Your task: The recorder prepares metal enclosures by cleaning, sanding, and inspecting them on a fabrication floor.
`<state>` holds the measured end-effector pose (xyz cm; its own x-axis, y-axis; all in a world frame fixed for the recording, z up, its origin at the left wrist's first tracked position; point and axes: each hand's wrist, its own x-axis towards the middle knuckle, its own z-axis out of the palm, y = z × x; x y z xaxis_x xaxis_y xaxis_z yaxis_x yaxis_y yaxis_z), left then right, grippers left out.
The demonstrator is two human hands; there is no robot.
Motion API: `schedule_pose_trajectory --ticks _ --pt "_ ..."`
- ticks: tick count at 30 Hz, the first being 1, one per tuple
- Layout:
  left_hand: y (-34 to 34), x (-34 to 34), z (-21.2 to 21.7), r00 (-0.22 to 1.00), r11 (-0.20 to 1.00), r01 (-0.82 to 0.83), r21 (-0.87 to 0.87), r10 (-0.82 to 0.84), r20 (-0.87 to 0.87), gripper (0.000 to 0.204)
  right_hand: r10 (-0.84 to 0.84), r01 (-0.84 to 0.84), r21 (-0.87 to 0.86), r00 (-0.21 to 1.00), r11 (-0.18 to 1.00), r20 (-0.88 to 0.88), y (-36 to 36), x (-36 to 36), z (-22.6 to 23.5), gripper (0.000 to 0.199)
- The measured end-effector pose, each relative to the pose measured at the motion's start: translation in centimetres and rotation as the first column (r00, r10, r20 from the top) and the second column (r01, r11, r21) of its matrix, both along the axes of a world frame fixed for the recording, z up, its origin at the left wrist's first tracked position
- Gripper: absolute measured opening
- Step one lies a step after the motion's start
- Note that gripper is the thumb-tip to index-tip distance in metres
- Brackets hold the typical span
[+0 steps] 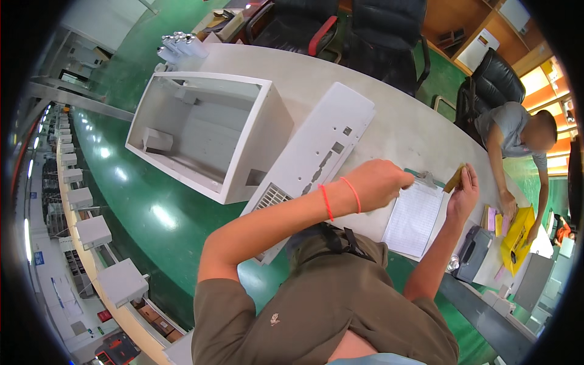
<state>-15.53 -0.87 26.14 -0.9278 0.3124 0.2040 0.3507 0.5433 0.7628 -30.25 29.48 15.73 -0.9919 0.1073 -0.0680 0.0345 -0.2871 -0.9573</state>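
My left hand (387, 180), with two red bands on its wrist, is closed above the table, over the upper left corner of a clipboard (433, 179). Whatever its fingers hold, if anything, cannot be made out. Across from it, my right hand (464, 193) grips a small flat brownish-yellow piece (454, 179) between thumb and fingers, held up beside the clipboard's clip. A white sheet with a printed grid (413, 220) lies on the clipboard. To the left of my left forearm rests a long white panel (328, 143) with cutouts and a vent grille.
A white open-fronted housing (258, 137) stands on the table's left part, with several silvery canisters (182, 45) behind. At right, a person (511, 131) reaches toward a yellow box (519, 237), near a grey case (475, 253). Black chairs (389, 36) line the far side.
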Motion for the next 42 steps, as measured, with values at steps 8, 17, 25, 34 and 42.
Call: schedule_pose_trajectory --ticks 8,17,25,34,42 --pt "3.5 -2.6 0.3 0.943 0.984 -0.137 -0.110 0.095 -0.320 0.018 0.021 -0.024 -0.070 0.999 0.997 -0.046 0.3 0.5 1.9 0.026" --pt "-1.1 -2.6 5.9 0.970 0.982 -0.190 -0.018 0.190 0.151 0.027 0.024 -0.029 -0.113 0.999 0.993 -0.038 0.2 1.8 4.2 0.025" --pt "-8.2 1.8 3.7 0.934 0.935 -0.330 -0.126 0.305 -0.184 0.032 0.215 -0.212 -0.188 0.977 0.959 -0.008 -3.8 3.1 6.5 0.029" --pt "-7.9 2.7 0.9 0.897 0.867 -0.415 -0.277 0.337 -0.287 0.036 0.643 -0.441 -0.631 0.756 0.638 0.122 -12.7 1.7 9.7 0.028" --pt "-8.6 3.0 0.2 0.884 0.861 -0.425 -0.280 0.327 -0.335 0.039 0.661 -0.586 -0.334 0.726 0.738 0.190 -18.5 1.4 12.0 0.038"
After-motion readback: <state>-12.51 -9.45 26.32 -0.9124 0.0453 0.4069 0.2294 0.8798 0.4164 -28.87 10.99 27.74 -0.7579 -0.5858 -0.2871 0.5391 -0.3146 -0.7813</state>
